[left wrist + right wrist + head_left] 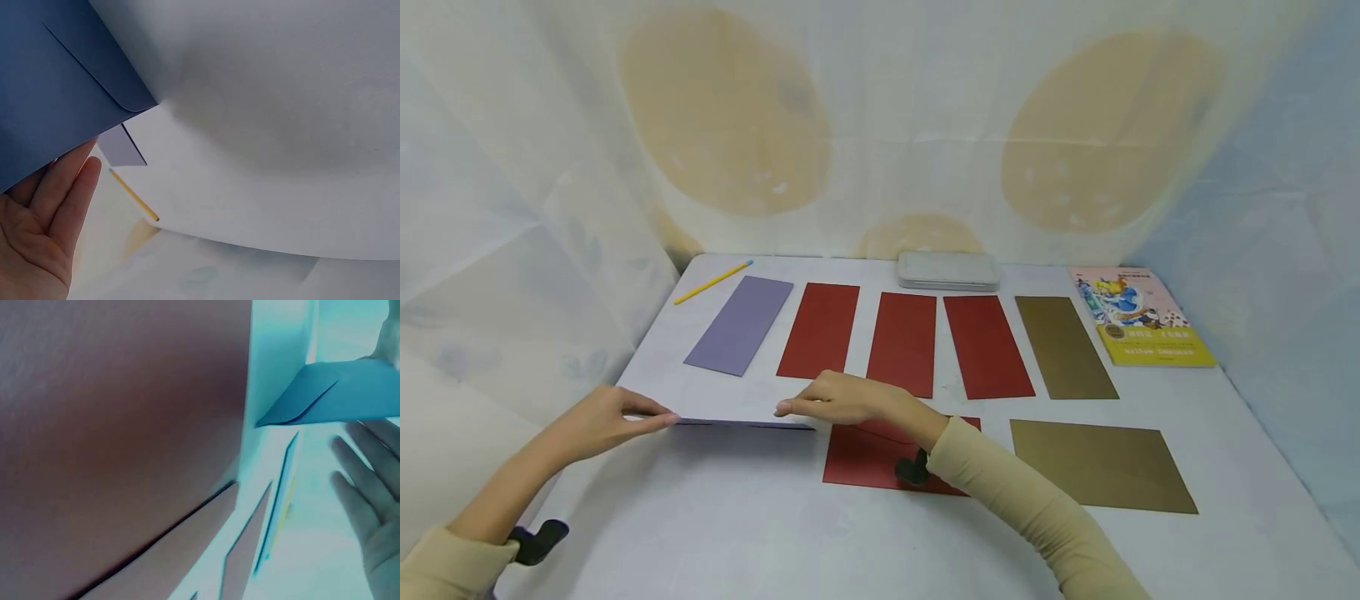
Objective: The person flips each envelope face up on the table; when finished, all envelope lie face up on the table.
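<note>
My left hand (617, 421) pinches the left end of a blue-purple envelope (62, 81) between thumb and fingers. In the head view the envelope shows nearly edge-on, as a thin line above the white tabletop. Its flap faces the left wrist camera, with a slanted seam running to the corner. At the envelope's right end is my right hand (842, 400), fingers extended leftward. In the right wrist view its spread, slightly blurred fingers (362, 469) lie right beside the envelope's edge. My right forearm passes over a red rectangle (865, 458) lying sideways.
Behind the hands lie a lavender rectangle (739, 325), several red ones (902, 342) and a gold one (1066, 346). Another gold rectangle (1105, 467) lies at the right front. A yellow pencil (711, 283), a grey tin case (947, 271) and a picture book (1138, 317) line the back.
</note>
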Motion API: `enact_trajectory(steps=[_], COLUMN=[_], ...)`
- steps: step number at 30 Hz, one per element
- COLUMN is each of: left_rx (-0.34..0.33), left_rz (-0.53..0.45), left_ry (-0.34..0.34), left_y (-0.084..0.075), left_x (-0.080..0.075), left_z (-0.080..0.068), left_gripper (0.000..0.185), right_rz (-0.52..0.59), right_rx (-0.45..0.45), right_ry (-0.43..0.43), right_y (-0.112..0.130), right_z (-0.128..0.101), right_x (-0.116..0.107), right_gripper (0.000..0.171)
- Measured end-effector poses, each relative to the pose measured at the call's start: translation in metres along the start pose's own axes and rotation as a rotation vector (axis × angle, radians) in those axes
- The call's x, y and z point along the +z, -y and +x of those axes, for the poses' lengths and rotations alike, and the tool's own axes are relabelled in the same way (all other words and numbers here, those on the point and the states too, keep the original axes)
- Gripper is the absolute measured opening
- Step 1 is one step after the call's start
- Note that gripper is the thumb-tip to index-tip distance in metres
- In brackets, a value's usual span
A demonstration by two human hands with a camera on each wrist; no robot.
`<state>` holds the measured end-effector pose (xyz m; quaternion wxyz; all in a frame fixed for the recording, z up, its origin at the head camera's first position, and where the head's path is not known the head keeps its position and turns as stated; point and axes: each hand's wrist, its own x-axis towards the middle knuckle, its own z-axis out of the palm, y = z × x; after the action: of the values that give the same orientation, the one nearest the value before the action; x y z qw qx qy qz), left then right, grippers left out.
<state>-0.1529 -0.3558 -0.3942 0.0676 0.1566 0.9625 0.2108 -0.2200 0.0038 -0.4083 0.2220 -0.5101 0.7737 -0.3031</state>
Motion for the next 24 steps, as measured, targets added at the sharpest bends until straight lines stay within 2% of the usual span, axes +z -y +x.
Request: enact_trajectory(steps=[4,7,12,16,19,22,24], left_rx=[-0.013,-0.018,-0.026,0.003,0.091,0.240,0.354], left_rz=[-0.013,-0.019,-0.008,0.008,0.029,0.032,0.026], left_ry=[-0.003,-0.007,-0.052,-0.152,-0.304,-0.465,-0.543], left_y=[-0.002,-0.002,-0.003,-0.002,0.000,0.002,0.003], left_x=[-0.002,-0.003,-0.003,0.001,0.006,0.009,0.010], left_z=[0.002,0.003,0.006,0.007,0.008,0.010,0.012], left_gripper=[0.031,0.032,0.033,0.034,0.033,0.040,0.049], right_rz=[-0.093,-0.182,-0.367,-0.412,-0.411,-0.402,-0.397], right_rx=[-0.164,-0.230,-0.281,-0.276,-0.272,-0.277,-0.276], right_ry=[-0.097,-0.128,-0.148,-0.167,-0.177,-0.183,-0.183], right_y=[0.011,0.019,0.024,0.022,0.019,0.016,0.013], right_z=[-0.002,-0.004,-0.006,-0.005,-0.004,-0.003,-0.001], right_x=[-0.001,0.000,0.003,0.003,0.000,-0.003,-0.006], right_gripper=[0.038,0.041,0.040,0.040,0.041,0.043,0.044])
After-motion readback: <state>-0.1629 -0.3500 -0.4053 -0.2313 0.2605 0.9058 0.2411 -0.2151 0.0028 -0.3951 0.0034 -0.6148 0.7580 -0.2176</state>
